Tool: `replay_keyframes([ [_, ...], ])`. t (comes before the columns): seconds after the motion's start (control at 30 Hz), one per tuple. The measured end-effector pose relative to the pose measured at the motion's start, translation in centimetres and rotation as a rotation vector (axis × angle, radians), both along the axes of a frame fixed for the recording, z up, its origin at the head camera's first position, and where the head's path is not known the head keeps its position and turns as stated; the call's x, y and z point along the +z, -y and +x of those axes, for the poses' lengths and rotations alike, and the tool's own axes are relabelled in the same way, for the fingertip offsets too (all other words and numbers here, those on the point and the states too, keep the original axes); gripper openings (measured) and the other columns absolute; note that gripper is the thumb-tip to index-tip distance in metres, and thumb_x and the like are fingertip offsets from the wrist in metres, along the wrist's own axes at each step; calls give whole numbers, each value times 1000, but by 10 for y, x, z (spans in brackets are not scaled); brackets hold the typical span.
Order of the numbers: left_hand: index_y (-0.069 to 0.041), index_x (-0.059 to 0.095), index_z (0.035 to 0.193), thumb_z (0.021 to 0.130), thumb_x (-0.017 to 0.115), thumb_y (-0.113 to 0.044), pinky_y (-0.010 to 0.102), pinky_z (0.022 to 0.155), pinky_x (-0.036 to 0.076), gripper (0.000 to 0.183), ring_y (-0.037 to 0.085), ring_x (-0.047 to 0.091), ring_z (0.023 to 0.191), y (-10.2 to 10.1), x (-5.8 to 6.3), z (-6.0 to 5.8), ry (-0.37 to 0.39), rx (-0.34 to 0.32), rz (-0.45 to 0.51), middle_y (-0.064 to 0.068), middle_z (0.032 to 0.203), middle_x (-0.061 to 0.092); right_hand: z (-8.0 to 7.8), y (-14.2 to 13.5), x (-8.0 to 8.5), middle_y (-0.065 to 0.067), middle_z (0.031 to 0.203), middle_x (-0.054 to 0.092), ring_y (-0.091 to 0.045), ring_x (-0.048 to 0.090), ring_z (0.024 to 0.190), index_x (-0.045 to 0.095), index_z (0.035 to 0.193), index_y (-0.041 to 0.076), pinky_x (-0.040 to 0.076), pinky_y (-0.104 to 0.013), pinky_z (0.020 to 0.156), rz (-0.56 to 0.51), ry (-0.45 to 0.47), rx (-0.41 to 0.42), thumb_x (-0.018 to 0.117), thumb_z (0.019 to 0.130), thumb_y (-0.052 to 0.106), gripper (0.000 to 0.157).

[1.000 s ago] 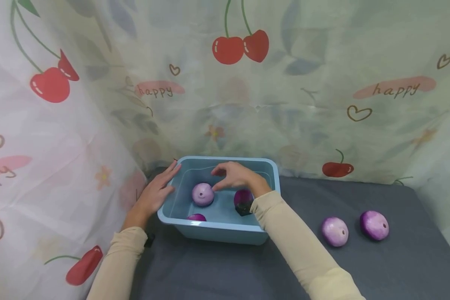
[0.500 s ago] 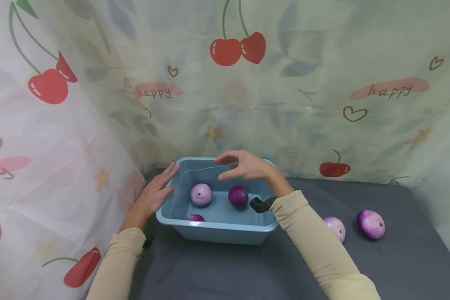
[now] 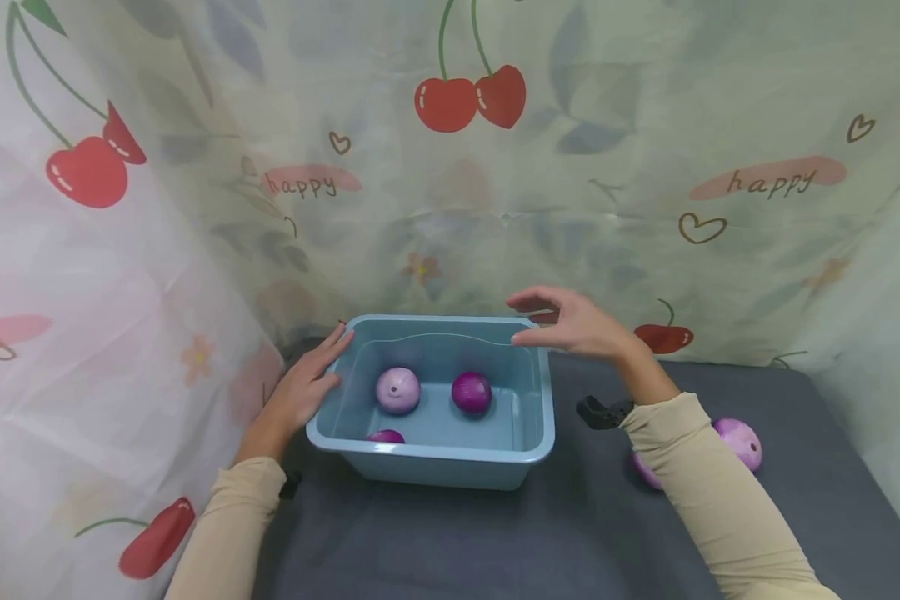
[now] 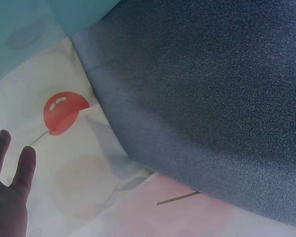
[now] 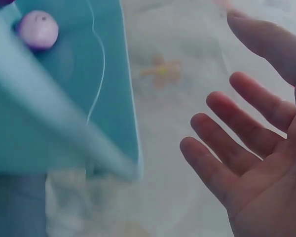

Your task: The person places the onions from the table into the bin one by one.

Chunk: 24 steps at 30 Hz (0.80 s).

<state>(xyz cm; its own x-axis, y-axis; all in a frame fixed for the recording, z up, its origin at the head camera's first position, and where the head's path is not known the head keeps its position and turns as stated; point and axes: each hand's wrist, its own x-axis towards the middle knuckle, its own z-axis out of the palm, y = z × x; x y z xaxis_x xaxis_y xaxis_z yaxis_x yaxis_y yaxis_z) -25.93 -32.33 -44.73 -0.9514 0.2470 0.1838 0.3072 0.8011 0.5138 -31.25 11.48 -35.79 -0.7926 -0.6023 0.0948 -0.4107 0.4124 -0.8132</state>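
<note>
A light blue plastic basin [image 3: 427,452] stands on the dark cloth. Inside it lie a pale purple onion [image 3: 398,390], a dark purple onion [image 3: 471,393] and, partly hidden by the front wall, another purple onion [image 3: 386,437]. My left hand [image 3: 303,392] rests at the basin's left rim with its fingers extended. Over the back right corner of the basin hovers my right hand [image 3: 581,325], holding nothing. In the right wrist view its fingers are spread and relaxed beside the basin wall [image 5: 108,59].
To the right on the dark cloth [image 3: 435,542] lie a light purple onion [image 3: 741,443] and another onion [image 3: 647,473], mostly covered by my right sleeve [image 3: 720,492]. A cherry-printed curtain [image 3: 495,250] rises behind the basin and along the left.
My right hand has moved right, from above the inside of the basin to its right rim, bringing the dark onion into full view. The left hand stays at the left rim.
</note>
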Motion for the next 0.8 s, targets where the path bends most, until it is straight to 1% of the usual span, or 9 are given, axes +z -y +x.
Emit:
replay_keyframes([
  [0.1, -35, 25, 151, 94, 44, -20, 62, 111, 25, 62, 35, 24, 146, 1, 1, 0, 0, -1, 0, -4, 162, 16, 2, -19, -2, -5, 138, 53, -28, 52, 128, 51, 134, 17, 43, -48, 105, -2, -2, -36, 75, 81, 32, 60],
  [0.23, -37, 23, 151, 96, 44, -22, 62, 111, 24, 61, 34, 23, 147, 2, 1, 0, 7, -3, -3, -5, 162, 15, 5, -43, -9, -3, 135, 54, -26, 52, 127, 53, 131, 20, 43, -49, 105, 15, -10, -93, 76, 80, 32, 57],
  [0.37, -38, 22, 151, 96, 43, -24, 63, 111, 24, 60, 34, 23, 147, 2, 2, 0, 7, -2, -2, -5, 162, 15, 9, -68, -17, -4, 134, 55, -26, 53, 126, 54, 130, 20, 42, -50, 105, 51, -25, -135, 76, 80, 31, 56],
  [0.47, -38, 21, 151, 97, 42, -24, 65, 110, 24, 60, 36, 23, 147, 2, 1, -1, 9, -4, -7, -5, 162, 14, 12, -88, -23, -6, 134, 55, -27, 54, 126, 54, 130, 18, 44, -48, 104, 74, -29, -162, 75, 81, 30, 55],
  [0.5, -37, 21, 151, 97, 42, -25, 65, 110, 24, 59, 36, 23, 146, 2, 1, -1, 12, -5, -10, -5, 162, 14, 14, -95, -24, -6, 135, 55, -25, 54, 125, 54, 131, 18, 44, -47, 103, 88, -32, -172, 74, 82, 31, 55],
  [0.53, -38, 21, 151, 97, 42, -25, 65, 110, 24, 59, 36, 23, 147, 1, 1, 0, 14, -4, -9, -5, 162, 14, 15, -103, -26, -6, 135, 55, -24, 55, 124, 53, 131, 18, 46, -42, 102, 105, -37, -183, 73, 82, 32, 54],
  [0.63, -38, 21, 151, 97, 42, -25, 66, 110, 24, 59, 36, 23, 147, 0, 1, 1, 23, 1, -11, -4, 162, 14, 20, -125, -33, -5, 133, 57, -10, 57, 119, 53, 132, 20, 49, -25, 95, 133, -30, -222, 72, 83, 33, 54],
  [0.73, -39, 21, 151, 97, 42, -25, 65, 110, 24, 59, 36, 23, 147, -1, 1, 1, 25, 7, -11, -4, 162, 15, 27, -147, -40, -4, 132, 57, 4, 56, 113, 52, 132, 21, 48, -13, 87, 158, -17, -256, 70, 85, 35, 53],
  [0.8, -38, 22, 151, 96, 43, -24, 65, 110, 24, 60, 36, 23, 146, -1, 0, 1, 18, 8, -13, -3, 162, 16, 32, -161, -45, -5, 131, 56, 9, 54, 109, 52, 133, 20, 49, -13, 86, 164, -10, -277, 70, 85, 35, 53],
])
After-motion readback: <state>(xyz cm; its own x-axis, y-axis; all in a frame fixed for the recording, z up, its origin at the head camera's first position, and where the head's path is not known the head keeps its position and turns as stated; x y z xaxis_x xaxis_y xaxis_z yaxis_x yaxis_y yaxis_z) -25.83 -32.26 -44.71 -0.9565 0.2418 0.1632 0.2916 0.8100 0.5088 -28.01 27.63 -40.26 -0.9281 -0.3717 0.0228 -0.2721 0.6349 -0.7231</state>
